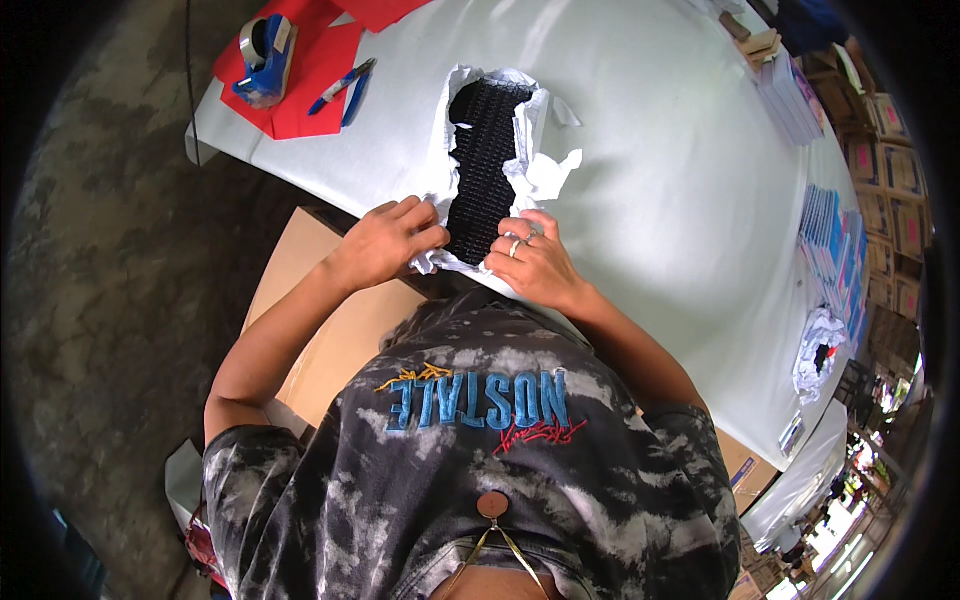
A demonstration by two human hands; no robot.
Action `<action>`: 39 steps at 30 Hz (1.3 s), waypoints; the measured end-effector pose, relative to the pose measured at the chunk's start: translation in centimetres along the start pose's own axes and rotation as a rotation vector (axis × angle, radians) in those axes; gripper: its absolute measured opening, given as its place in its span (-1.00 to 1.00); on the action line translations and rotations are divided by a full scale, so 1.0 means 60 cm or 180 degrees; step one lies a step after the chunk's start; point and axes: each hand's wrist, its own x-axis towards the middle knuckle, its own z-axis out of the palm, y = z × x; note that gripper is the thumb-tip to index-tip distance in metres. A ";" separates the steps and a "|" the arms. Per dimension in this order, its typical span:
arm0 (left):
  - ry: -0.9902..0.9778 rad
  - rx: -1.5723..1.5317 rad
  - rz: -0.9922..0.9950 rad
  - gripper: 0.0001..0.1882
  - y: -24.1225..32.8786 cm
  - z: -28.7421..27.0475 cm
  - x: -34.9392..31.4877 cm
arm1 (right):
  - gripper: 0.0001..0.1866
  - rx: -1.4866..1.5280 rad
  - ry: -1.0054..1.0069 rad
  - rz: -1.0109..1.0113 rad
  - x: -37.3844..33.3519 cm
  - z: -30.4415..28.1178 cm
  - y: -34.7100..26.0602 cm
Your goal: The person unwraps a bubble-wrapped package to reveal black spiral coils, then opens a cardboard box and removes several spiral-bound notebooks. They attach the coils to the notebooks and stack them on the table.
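On the near edge of the table lies an opened package with torn white wrapping paper (pixel 447 150) round its sides. Inside it are close rows of black binding wire (pixel 487 160), which look like small loops. My left hand (pixel 392 240) pinches the wrapping at the near left corner. At the near right corner, my right hand (pixel 535 262), with a ring on one finger, is closed on the paper beside the black rows. Some fingertips of both hands are hidden. A torn flap of paper (pixel 555 175) sticks out to the right.
A blue tape dispenser (pixel 265 65) and pens (pixel 340 88) rest on red sheets (pixel 320 50) at the far left. Stacks of blue notebooks (pixel 830 240) and a crumpled white paper wrapper (pixel 820 350) lie along the table's right side. A cardboard box (pixel 300 280) stands below the near edge.
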 end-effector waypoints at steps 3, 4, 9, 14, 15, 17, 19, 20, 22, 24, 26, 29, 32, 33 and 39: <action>-0.0026 -0.0053 0.0004 -0.64 -0.010 0.006 -0.004 | -0.87 0.0160 0.0223 -0.0010 -0.010 0.006 0.002; -0.0013 -0.0069 0.0001 -0.65 -0.012 0.010 -0.006 | -0.87 0.0166 0.0257 -0.0025 -0.012 0.007 0.003; 0.0322 -0.0005 0.0304 -0.75 -0.017 0.030 -0.037 | -0.86 0.0093 0.0357 -0.0063 -0.019 0.008 0.005; 0.0805 0.0051 -0.0265 -0.79 -0.011 0.073 -0.114 | -0.86 0.0049 0.0248 0.0297 -0.045 0.019 0.007; 0.0901 -0.0164 -0.0244 -0.80 -0.009 0.074 -0.118 | -0.83 0.0089 0.0226 0.0390 -0.043 0.016 0.002; 0.1353 -0.0435 -0.0409 -0.74 0.014 0.064 -0.099 | -0.81 0.0068 0.0358 0.0352 -0.025 0.009 -0.019; 0.1660 -0.0592 -0.0562 -0.54 0.032 0.065 -0.089 | -0.81 0.0019 0.0355 0.0259 -0.013 0.009 -0.027; 0.1716 -0.0706 -0.0708 -0.48 0.052 0.052 -0.067 | -0.80 0.0202 0.0266 0.0275 -0.010 0.007 -0.027; 0.1316 -0.0260 -0.0707 -0.47 0.081 0.019 -0.026 | -0.79 0.0570 0.0086 0.0297 0.001 -0.003 -0.027; 0.1031 0.0155 -0.0818 -0.51 0.090 0.032 -0.022 | -0.75 0.0771 0.0196 0.0410 0.013 -0.013 -0.025; 0.0932 0.0361 -0.0891 -0.56 0.090 0.050 -0.026 | -0.70 0.0745 0.0291 0.0490 0.031 -0.021 -0.024; 0.1112 0.0356 -0.0959 -0.62 0.088 0.067 -0.034 | -0.62 0.0515 0.0230 0.0614 0.060 -0.011 -0.015; 0.1294 0.0284 -0.0947 -0.71 0.089 0.075 -0.037 | -0.60 0.0365 0.0272 0.0706 0.052 0.006 -0.015; 0.1332 0.0255 -0.0888 -0.74 0.087 0.082 -0.041 | -0.60 0.0316 0.0273 0.0706 0.051 0.009 -0.013; 0.1894 0.0150 -0.0817 -0.75 0.082 0.162 -0.080 | -0.54 0.0318 0.0281 0.0728 0.043 0.021 -0.009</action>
